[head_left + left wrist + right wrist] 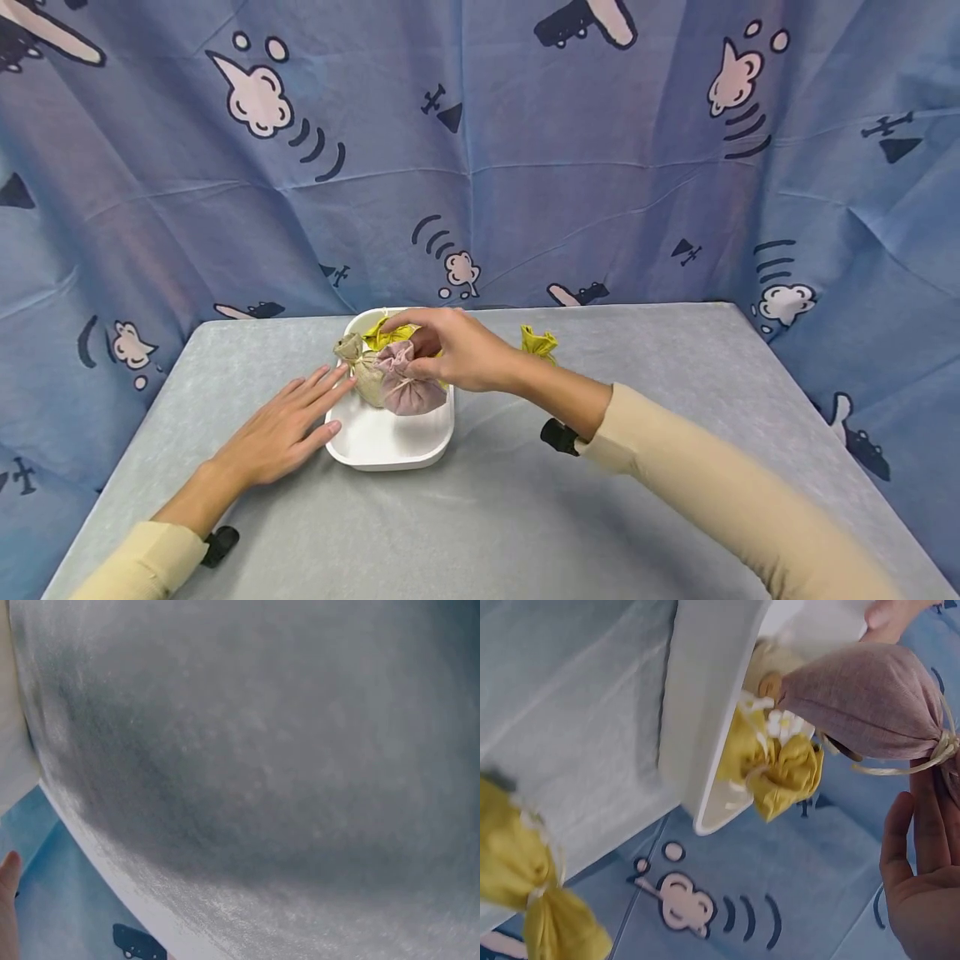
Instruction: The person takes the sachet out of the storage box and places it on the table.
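Grey table (510, 508): pink pouch (411, 397) is pinched at neck by right hand (467, 350); white tray (390, 442) seemingly steadied by straight-fingered left hand (279, 427).

A screened-off tabletop workspace, its wider setting unidentifiable as home, laboratory or office, is indicated by the blue cloth backdrop (570, 217), printed with cartoon clouds, hanging in folds behind and beside a grey table (525, 508), and by black wrist-worn devices (558, 437) at the cuffs of beige sleeves (697, 467).
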Demonstrator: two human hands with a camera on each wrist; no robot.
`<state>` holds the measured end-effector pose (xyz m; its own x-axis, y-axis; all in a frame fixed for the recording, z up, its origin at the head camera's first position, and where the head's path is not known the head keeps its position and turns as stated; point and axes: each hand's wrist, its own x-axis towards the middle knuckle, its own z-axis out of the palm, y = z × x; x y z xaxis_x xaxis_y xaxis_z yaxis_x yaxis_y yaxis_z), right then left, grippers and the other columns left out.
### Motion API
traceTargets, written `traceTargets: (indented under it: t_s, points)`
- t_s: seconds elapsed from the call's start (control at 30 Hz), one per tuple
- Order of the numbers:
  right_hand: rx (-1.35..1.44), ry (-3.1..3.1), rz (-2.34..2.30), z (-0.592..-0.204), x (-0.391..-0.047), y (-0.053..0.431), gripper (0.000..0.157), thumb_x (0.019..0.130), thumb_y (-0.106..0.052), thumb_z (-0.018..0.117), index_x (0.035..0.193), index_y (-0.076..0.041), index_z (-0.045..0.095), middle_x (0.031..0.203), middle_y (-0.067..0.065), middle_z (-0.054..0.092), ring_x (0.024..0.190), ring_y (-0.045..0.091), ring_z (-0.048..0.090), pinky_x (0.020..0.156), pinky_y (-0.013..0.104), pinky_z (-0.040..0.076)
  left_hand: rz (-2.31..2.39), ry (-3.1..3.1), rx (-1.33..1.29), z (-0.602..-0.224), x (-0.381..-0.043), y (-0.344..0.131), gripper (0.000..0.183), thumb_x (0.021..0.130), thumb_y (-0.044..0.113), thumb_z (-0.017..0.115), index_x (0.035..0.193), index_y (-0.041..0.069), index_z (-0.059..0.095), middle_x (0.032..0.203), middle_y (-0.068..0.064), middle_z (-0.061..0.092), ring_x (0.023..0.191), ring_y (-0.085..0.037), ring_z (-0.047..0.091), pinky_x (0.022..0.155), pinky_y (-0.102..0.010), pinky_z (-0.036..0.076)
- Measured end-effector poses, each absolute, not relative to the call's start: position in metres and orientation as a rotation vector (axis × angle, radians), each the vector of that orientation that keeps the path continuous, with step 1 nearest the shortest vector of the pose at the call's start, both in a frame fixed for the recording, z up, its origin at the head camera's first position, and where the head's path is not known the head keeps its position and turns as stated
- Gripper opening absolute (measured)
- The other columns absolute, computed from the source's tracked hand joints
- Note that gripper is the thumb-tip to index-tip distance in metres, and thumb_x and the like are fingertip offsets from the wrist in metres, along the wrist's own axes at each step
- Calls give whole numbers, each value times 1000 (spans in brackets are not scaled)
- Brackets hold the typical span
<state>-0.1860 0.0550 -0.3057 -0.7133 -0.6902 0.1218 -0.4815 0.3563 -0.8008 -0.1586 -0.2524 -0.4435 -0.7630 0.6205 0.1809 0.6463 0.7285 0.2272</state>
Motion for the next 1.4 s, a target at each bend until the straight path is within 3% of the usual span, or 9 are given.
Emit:
traceTargets:
  t_s: [0.13,0.47,0.83,1.4]
  points:
    - [-1041,2408,-1323,-298,-191,68,48,86,4,74,131,-5,61,98,6,74,87,12,70,78,27,56,-423,-2842,-1034,-443,-158,-253,60,104,39,50,159,24,29,164,-3,24,148,-35,24,114,-60,24]
    - [-963,2511,-1333,-295,-200,100,51,85,6,74,132,-5,61,103,8,75,93,16,72,79,31,58,-411,-2870,-1013,-442,-158,-252,61,104,41,49,159,26,28,165,-2,22,149,-32,22,114,-59,24]
    - [-843,2598,-1347,-316,-213,126,49,86,6,74,131,-5,60,91,7,75,84,18,72,76,33,59,-415,-2828,-1037,-443,-157,-252,60,104,38,50,158,24,30,164,-4,25,148,-36,25,114,-59,25]
    - [-687,2653,-1366,-348,-225,138,49,85,8,73,131,-3,60,93,11,74,84,21,70,70,30,56,-440,-2820,-1029,-443,-157,-251,59,104,38,50,158,22,32,164,-3,25,147,-36,26,114,-60,25]
